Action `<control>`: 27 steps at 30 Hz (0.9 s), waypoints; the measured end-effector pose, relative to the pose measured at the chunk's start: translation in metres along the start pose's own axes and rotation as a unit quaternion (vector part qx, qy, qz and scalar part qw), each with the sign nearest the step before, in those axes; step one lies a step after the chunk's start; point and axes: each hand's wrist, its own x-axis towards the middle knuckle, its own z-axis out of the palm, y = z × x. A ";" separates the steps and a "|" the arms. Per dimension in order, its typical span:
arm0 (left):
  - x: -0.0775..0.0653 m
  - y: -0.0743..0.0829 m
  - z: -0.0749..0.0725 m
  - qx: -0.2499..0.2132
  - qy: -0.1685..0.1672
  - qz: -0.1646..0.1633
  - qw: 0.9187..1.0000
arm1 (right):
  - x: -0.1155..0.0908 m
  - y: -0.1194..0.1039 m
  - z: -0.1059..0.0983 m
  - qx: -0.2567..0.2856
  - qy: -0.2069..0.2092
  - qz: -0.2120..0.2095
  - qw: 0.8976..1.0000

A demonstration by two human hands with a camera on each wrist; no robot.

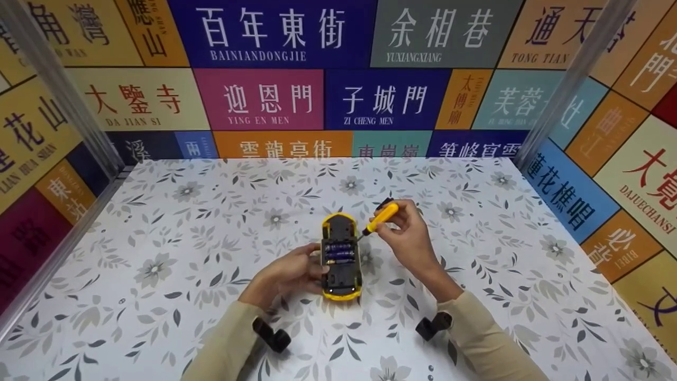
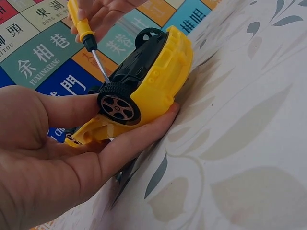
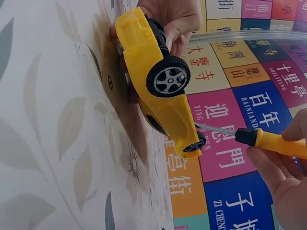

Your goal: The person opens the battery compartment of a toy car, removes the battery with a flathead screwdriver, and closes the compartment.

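Note:
A yellow toy car (image 1: 341, 286) is held upside down, its black underside (image 1: 338, 230) facing up and several purple batteries (image 1: 340, 253) lying in the exposed compartment. My left hand (image 1: 291, 272) grips it from the left; the left wrist view shows the thumb against a wheel (image 2: 119, 108) and fingers under the yellow body. My right hand (image 1: 410, 235) pinches a yellow-handled screwdriver (image 1: 385, 214). Its metal shaft (image 3: 216, 128) points down at the car's right edge beside the batteries. Whether the tip touches the car, I cannot tell.
A small black piece (image 1: 387, 202) shows just behind the right hand's fingers; its kind is unclear. The table (image 1: 211, 222) has a white floral cover. Colourful sign-patterned panels (image 1: 259, 100) rise at the back and sides. Black wrist cameras (image 1: 272, 336) sit at both sleeves.

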 end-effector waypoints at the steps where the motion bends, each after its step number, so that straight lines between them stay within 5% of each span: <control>1: 0.000 0.000 0.000 0.000 0.002 0.001 1.000 | 0.000 0.001 0.000 -0.004 -0.002 -0.002 1.000; 12: 0.000 0.000 0.004 0.008 0.018 0.008 1.000 | 0.000 0.006 0.001 -0.020 -0.011 -0.015 1.000; 27: 0.000 0.002 0.006 0.017 0.033 0.004 0.999 | 0.002 0.007 -0.002 0.018 0.039 0.058 0.997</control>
